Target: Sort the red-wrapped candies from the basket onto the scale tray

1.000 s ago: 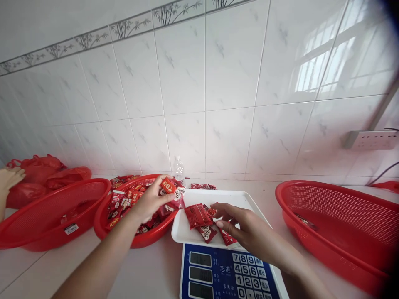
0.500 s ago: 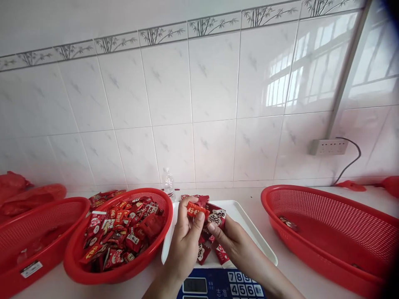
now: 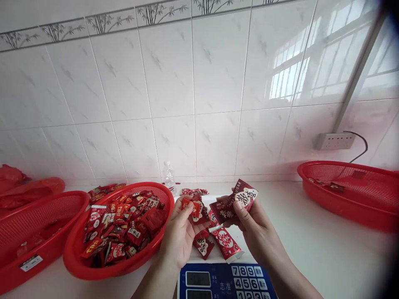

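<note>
My left hand (image 3: 178,232) is closed on a small orange-red candy packet (image 3: 192,208) and a darker red one behind it. Pinched in my right hand (image 3: 254,218) are dark red wrapped candies (image 3: 232,204) with white-and-black lettering; how many overlap there I cannot tell. Both hands hover over the white tray (image 3: 249,253) of a scale, a small gap between them. On that tray lie several red packets, among them a pink-red candy packet (image 3: 227,243) and a dark red candy packet (image 3: 204,246). The scale's blue keypad panel (image 3: 225,277) shows in front.
A red basket (image 3: 75,268) full of wrapped candies stands left of the scale, beside another red basket (image 3: 9,272). To the right sits a red basket (image 3: 352,214) with a few packets. A clear plastic bottle (image 3: 168,176) and red packets (image 3: 195,192) are behind the tray.
My hands have drawn apart, the right one moving right with the dark red candies. The right-hand basket appears farther back and to the right. The view has shifted slightly.
</note>
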Demonstrator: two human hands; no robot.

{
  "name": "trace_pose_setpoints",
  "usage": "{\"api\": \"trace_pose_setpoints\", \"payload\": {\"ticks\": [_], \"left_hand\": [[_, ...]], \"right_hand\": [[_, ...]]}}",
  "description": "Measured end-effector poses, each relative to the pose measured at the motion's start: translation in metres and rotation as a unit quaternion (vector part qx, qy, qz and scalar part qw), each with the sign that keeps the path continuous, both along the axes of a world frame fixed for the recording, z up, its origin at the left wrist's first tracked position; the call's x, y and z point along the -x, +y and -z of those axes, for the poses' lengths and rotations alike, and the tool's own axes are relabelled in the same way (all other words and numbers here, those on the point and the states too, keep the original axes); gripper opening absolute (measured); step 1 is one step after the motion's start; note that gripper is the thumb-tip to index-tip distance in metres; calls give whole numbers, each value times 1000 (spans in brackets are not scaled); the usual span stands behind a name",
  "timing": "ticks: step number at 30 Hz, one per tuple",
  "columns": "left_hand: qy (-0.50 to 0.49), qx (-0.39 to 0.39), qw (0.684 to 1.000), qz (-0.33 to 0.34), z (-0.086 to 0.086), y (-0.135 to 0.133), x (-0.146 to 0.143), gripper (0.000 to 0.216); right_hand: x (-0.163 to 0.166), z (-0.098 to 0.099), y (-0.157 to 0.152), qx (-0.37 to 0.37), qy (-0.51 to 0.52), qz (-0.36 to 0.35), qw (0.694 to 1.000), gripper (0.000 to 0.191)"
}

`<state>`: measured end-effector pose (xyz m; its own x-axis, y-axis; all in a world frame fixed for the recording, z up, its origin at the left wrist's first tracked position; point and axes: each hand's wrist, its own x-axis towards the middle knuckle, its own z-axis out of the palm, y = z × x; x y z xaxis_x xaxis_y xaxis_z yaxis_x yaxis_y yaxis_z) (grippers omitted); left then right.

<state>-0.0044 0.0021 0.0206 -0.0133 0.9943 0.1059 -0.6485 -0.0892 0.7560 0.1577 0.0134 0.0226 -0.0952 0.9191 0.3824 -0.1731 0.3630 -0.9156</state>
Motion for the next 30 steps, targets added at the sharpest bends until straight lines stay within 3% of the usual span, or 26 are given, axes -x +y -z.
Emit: {"api": "trace_pose_setpoints", "payload": {"ticks": [6,12,17,22,27,30], "left_hand": [[0,61,992,112,9,-7,-17,17],[-12,90,979,182,8,-10,-24,46],[42,40,984,170,14,-11,-26,36],[30,48,984,166,16,-10,-27,31],[3,55,993,107,9,-9,-22,28],[-6,53,996,65,6,-8,-19,24]], "right_hand": [[-1,-8,-3,-38,-81,-6,996,35],[2,-6,-5,-25,-171,-53,983,32],[4,-9,-8,-71,-230,-19,970,34],[1,-5,-3,-73,-169,-14,983,35],[-3,-4,0,-99,-121,68,985,34],[-1,-5,-2,-74,-102,32,992,31]]}}
